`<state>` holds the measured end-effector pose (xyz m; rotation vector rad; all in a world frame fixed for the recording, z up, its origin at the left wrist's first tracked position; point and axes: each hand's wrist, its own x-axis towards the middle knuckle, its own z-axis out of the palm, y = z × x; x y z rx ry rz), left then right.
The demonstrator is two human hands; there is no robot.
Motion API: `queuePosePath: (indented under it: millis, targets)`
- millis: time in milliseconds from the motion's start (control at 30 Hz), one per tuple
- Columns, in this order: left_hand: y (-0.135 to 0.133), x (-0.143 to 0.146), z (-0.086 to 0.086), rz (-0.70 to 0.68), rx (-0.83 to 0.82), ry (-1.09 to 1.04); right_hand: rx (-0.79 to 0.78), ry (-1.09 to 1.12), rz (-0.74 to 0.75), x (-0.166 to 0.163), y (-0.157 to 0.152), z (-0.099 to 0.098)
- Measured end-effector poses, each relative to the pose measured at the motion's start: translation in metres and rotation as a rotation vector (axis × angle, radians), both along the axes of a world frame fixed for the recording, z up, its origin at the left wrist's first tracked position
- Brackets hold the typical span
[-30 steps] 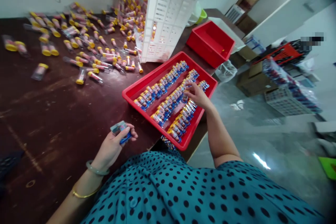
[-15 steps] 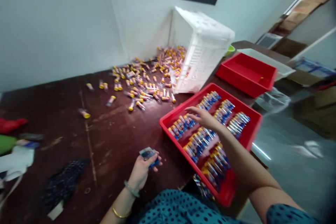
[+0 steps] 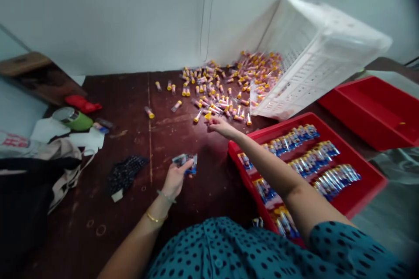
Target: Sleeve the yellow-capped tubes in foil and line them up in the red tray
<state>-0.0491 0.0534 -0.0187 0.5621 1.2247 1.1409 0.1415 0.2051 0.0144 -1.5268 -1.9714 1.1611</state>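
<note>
My left hand [image 3: 174, 181] is closed on a small stack of blue printed plastic packets [image 3: 190, 163], thumb on top, above the dark red table. Farther out, my right hand [image 3: 221, 126] pinches a small clear tube with a yellow cap [image 3: 207, 116] at the near edge of a spread pile of similar pink-filled tubes [image 3: 225, 102]. Motion blurs these fingertips a little. Below my right forearm lies a red tray [image 3: 373, 183] with rows of tubes in blue printed packets [image 3: 310, 159]; the forearm covers part of the rows.
A white plastic crate [image 3: 301, 83] lies tipped on its side by the pile. Another red tray [image 3: 360, 113] stands at the right. On the left are a green cup [image 3: 80, 121], a red cloth or bag [image 3: 83, 103], a dark dotted cloth [image 3: 127, 172] and a bag [image 3: 62, 157].
My right hand has moved from above the red tray to the near edge of the tube pile and closed. The view has turned left; my left hand still holds the packets.
</note>
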Motion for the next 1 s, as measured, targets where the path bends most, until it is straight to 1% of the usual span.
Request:
queuePosePath:
  millis: [67,133,200,267,333,400,467,533,567,600,667,700,733,767,867,1000]
  targets:
    - [0.000,0.004,-0.002,0.018,0.014,-0.013,-0.105,0.189,0.106,0.000,-0.035,0.001]
    - [-0.001,0.013,0.000,0.001,0.049,-0.036,-0.199,0.376,0.166,-0.002,-0.069,0.002]
    - [-0.006,0.023,0.005,-0.033,0.084,-0.055,-0.226,0.460,0.132,-0.003,-0.095,0.004]
    - [-0.011,0.029,0.011,-0.078,0.088,-0.076,-0.212,0.478,0.066,-0.001,-0.110,0.005]
    - [-0.016,0.031,0.014,-0.136,0.067,-0.097,-0.183,0.478,0.034,0.004,-0.115,0.008]
    - [-0.019,0.031,0.014,-0.178,0.049,-0.108,-0.179,0.496,0.005,0.011,-0.117,0.011]
    - [-0.022,0.031,0.011,-0.196,0.044,-0.096,-0.231,0.557,-0.036,0.020,-0.118,0.017]
    - [-0.023,0.030,0.008,-0.216,0.057,-0.059,-0.271,0.612,-0.045,0.030,-0.119,0.024]
    - [-0.024,0.029,0.007,-0.237,0.072,-0.033,-0.238,0.609,-0.029,0.035,-0.120,0.028]
    - [-0.024,0.029,0.007,-0.265,0.090,-0.006,-0.161,0.580,-0.008,0.041,-0.121,0.032]
    - [-0.025,0.028,0.007,-0.329,0.125,0.043,0.045,0.483,0.016,0.052,-0.124,0.039]
    - [-0.026,0.028,0.008,-0.356,0.139,0.063,0.113,0.448,0.017,0.057,-0.125,0.042]
    - [-0.026,0.029,0.008,-0.374,0.151,0.081,0.135,0.444,0.008,0.062,-0.127,0.045]
    - [-0.027,0.029,0.009,-0.379,0.161,0.095,0.115,0.474,-0.004,0.066,-0.129,0.046]
    - [-0.028,0.032,0.009,-0.353,0.171,0.109,-0.042,0.660,-0.032,0.071,-0.134,0.049]
    - [-0.028,0.038,0.007,-0.313,0.155,0.080,-0.157,0.851,-0.118,0.069,-0.137,0.048]
